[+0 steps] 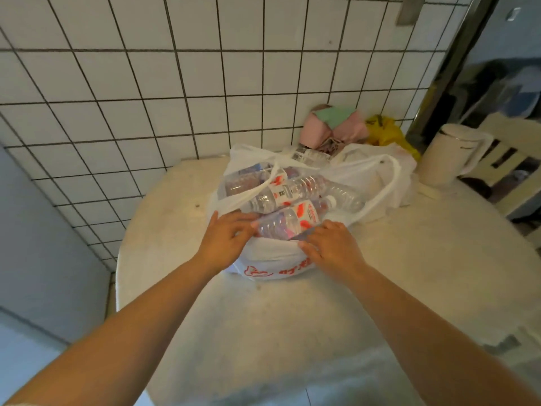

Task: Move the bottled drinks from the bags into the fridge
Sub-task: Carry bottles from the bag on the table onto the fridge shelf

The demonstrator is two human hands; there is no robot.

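A white plastic bag (263, 260) with red print stands open on the round table (292, 317). Several clear water bottles with red-and-white labels lie inside it. The nearest bottle (288, 222) lies on top at the bag's front. My left hand (225, 237) touches that bottle's base end at the bag's left rim, fingers fairly straight. My right hand (330, 247) rests on the front rim of the bag just below the bottle, fingers curled over the plastic. A second white bag (377, 168) sits behind, with another bottle (307, 155) showing beside it.
A white kettle (450, 155) stands at the table's right back. Pink and green cloth (333, 127) and a yellow bag (386, 133) lie against the tiled wall (175, 83). A chair (509, 159) stands to the right. The fridge is not in view.
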